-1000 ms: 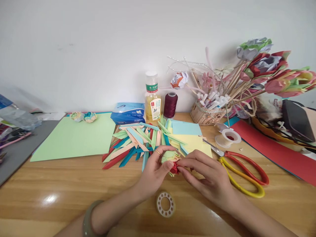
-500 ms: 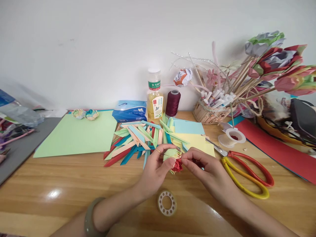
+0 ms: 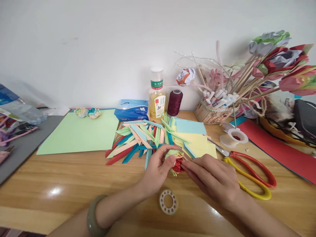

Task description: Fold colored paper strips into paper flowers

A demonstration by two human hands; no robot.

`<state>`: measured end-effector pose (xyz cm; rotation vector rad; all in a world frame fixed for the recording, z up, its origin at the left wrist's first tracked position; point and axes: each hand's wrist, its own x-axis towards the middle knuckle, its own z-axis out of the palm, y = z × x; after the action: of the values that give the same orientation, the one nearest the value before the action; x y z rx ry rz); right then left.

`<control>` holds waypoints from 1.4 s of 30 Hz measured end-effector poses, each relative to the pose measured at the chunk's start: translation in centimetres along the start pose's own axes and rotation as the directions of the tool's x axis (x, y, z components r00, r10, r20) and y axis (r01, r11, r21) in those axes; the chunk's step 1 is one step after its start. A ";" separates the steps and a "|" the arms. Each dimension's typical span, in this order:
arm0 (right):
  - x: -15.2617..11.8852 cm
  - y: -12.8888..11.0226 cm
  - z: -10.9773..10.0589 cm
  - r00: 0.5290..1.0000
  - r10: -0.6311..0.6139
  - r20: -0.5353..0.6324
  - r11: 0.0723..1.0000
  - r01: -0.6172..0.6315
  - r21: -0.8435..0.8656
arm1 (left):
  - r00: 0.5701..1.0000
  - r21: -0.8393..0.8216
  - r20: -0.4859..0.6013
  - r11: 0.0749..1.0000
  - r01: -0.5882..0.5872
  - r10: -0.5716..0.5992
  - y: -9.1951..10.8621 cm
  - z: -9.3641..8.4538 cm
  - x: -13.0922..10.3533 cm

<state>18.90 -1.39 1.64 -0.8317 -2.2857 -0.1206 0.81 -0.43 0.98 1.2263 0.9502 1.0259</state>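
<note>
A small paper flower (image 3: 178,164), pale green outside with a red centre, is held in my left hand (image 3: 159,168), thumb in front and fingers wrapped behind. My right hand (image 3: 213,176) comes in from the right with its fingers pressed together, their tips at the red petals. Whatever lies under those fingertips is hidden. Behind both hands spreads a heap of folded paper strips (image 3: 134,141) in red, blue, green and peach. A roll of clear tape (image 3: 168,201) lies on the table in front of the flower.
Large scissors (image 3: 256,174) lie right of my right hand, near a white spool (image 3: 233,138). Behind stand a bottle (image 3: 157,98), maroon thread (image 3: 175,103), a tissue pack (image 3: 131,110) and a basket (image 3: 213,113) of pens and paper flowers. Green paper (image 3: 84,131) lies left.
My right hand has turned and flattened, its fingertips now pressing further in over the red centre. The left hand keeps its hold on the flower. The whole view has shifted slightly.
</note>
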 end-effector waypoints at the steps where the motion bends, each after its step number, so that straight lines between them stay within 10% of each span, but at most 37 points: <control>1: -0.1 0.1 -0.1 1.000 -0.006 0.010 1.000 0.006 -0.006 | 1.000 0.004 0.002 1.000 0.001 -0.001 0.0 0.0 0.0; 20: 1.8 -0.3 -0.9 0.947 0.320 -0.025 0.901 -0.297 0.315 | 0.996 0.114 -0.053 0.991 0.074 -0.068 0.4 -0.1 0.4; 33: 2.2 -0.7 -0.6 0.984 0.167 0.060 0.910 -0.177 0.376 | 0.982 0.182 -0.084 0.966 0.182 -0.169 1.2 0.1 0.3; 42: 2.0 -0.8 -0.4 0.992 0.104 0.065 0.944 -0.119 0.306 | 0.998 0.314 -0.049 0.948 0.050 -0.036 0.6 -0.1 -0.2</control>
<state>17.52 -1.10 3.34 -0.8008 -2.2182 0.3065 0.60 -0.58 1.61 1.4433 1.2029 0.8901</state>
